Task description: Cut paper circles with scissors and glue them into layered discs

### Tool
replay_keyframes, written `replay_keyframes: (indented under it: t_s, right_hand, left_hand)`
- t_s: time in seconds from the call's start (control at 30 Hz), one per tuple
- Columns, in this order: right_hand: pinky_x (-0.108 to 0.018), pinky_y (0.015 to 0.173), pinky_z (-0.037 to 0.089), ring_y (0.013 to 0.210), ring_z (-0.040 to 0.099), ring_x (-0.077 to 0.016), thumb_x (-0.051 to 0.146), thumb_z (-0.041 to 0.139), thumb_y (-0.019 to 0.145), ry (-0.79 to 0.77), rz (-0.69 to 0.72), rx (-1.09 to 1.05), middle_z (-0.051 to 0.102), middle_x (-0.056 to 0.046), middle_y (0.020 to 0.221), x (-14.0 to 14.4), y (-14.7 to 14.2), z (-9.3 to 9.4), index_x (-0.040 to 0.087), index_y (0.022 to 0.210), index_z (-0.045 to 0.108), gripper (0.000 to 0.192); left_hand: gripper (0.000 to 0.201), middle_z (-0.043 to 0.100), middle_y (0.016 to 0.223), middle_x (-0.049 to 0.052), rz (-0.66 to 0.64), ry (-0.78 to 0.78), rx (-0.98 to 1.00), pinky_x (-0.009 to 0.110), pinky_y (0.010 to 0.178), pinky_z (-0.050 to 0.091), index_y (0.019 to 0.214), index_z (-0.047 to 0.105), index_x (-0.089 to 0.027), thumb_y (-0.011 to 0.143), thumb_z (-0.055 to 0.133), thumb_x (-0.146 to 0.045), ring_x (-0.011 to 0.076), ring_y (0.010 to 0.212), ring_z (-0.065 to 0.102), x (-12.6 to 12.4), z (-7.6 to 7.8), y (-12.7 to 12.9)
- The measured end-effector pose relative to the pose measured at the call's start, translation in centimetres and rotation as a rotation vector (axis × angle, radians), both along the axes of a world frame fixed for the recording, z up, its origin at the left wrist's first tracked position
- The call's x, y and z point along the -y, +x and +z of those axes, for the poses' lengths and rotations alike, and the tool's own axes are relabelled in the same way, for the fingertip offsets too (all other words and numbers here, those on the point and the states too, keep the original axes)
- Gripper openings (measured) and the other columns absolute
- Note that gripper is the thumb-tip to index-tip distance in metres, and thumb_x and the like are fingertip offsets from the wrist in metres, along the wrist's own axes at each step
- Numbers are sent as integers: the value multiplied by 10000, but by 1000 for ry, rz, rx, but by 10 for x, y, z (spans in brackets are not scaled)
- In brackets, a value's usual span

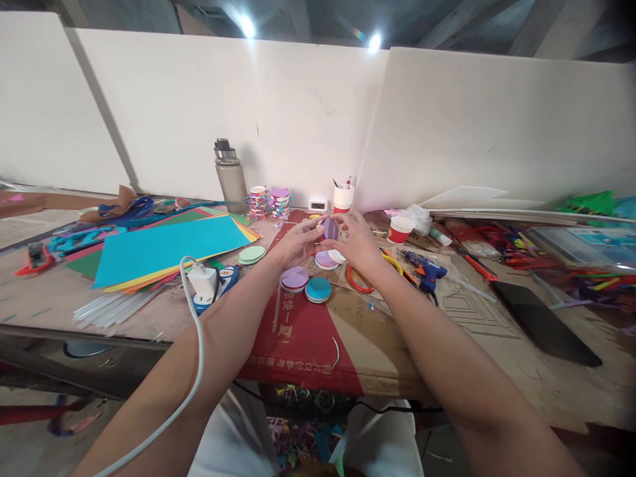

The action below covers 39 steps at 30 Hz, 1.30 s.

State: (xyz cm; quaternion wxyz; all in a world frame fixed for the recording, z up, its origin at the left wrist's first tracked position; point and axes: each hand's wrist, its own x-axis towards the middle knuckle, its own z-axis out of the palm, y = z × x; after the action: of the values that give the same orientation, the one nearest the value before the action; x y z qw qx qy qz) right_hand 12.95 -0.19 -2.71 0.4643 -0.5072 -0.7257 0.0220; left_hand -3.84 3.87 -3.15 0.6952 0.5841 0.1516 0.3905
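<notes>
My left hand (302,240) and my right hand (356,240) meet over the middle of the workbench. Between their fingers they hold a small purple paper disc (331,230), tilted up towards me, with a darker striped shade across it. Just below the hands lie a pale purple disc (325,260) and a white disc (338,257). Closer to me sit a purple stack of discs (295,278) and a blue stack of discs (318,289). A pale green stack of discs (252,254) is left of my left hand.
Blue card sheets (169,248), a power strip (216,288) and clear glue sticks (112,305) are on the left. A bottle (230,179), fringed cups (258,202) and a clock (318,205) stand behind. Right are a paper cup (400,230), glue gun (427,270) and black phone (546,323).
</notes>
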Motion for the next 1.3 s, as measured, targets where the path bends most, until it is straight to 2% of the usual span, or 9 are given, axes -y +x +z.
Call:
replay_keyframes:
  t_s: [0.17, 0.37, 0.5, 0.6, 0.77, 0.87, 0.93, 1.17, 1.3]
  right_hand:
    - [-452, 941, 463, 1070, 551, -269, 287, 825, 683, 48, -16, 84, 564, -83, 1106, -3, -1, -6, 234, 1148, 614, 513]
    - [-409, 890, 498, 1055, 561, -246, 245, 769, 733, 3, 53, 45, 571, -80, 1137, -1, -3, -6, 261, 1240, 598, 535]
    - [-377, 816, 518, 913, 591, -203, 284, 699, 788, -35, 36, -52, 589, -93, 1176, -3, 0, -5, 240, 1250, 592, 476]
    - [-363, 808, 517, 856, 603, -184, 318, 632, 840, -70, -78, -106, 611, -114, 1168, -7, 7, -4, 182, 1186, 617, 372]
    - [-465, 1014, 407, 1165, 554, -295, 341, 600, 871, -321, -211, 184, 629, -156, 1238, -8, 14, -7, 149, 1182, 640, 367]
    - [-597, 1018, 335, 1278, 451, -404, 432, 510, 913, -520, -253, 412, 607, -162, 1300, -6, 11, -13, 199, 1240, 624, 418]
    - [-613, 1008, 322, 1277, 439, -418, 439, 441, 937, -576, -225, 523, 599, -158, 1319, -5, 9, -17, 205, 1266, 610, 438]
    - [-571, 992, 335, 1255, 449, -394, 397, 506, 896, -529, -144, 645, 618, -127, 1305, -6, 8, -22, 228, 1216, 654, 391]
    - [-574, 973, 361, 1195, 519, -393, 392, 621, 834, -459, -171, 465, 644, -146, 1256, -10, 8, -21, 219, 1229, 643, 432]
  left_hand:
    - [508, 705, 1068, 88, 86, -17, -20, 245, 721, 517, 1217, 665, -173, 722, 758, -239, 151, 848, 648, 1, 0, 3]
    - [452, 705, 1039, 93, 168, -46, 17, 234, 666, 528, 1137, 692, -149, 686, 719, -165, 174, 876, 649, 1, 0, 6]
    - [422, 705, 1019, 89, 238, -93, 39, 280, 719, 572, 1079, 683, -137, 662, 670, -73, 163, 846, 657, 0, 2, 8]
    - [346, 702, 997, 88, 319, -149, 36, 345, 780, 594, 1004, 672, -122, 673, 624, -30, 176, 875, 672, -1, 3, 8]
    - [299, 705, 944, 85, 377, -192, 40, 383, 806, 599, 959, 654, -118, 697, 583, 6, 194, 896, 692, -3, 4, 7]
    - [291, 710, 936, 86, 390, -197, 50, 396, 825, 597, 960, 654, -122, 711, 568, 3, 198, 914, 697, -3, 3, 7]
    - [284, 712, 929, 98, 401, -212, 51, 399, 818, 599, 964, 659, -115, 723, 554, -7, 208, 923, 699, -3, 3, 7]
    - [219, 703, 826, 105, 424, -265, 32, 353, 730, 613, 954, 659, -98, 788, 523, -57, 203, 858, 701, -3, 4, 6]
    - [181, 698, 829, 93, 469, -284, 41, 354, 736, 606, 923, 649, -106, 787, 538, -61, 184, 824, 689, -3, 3, 5]
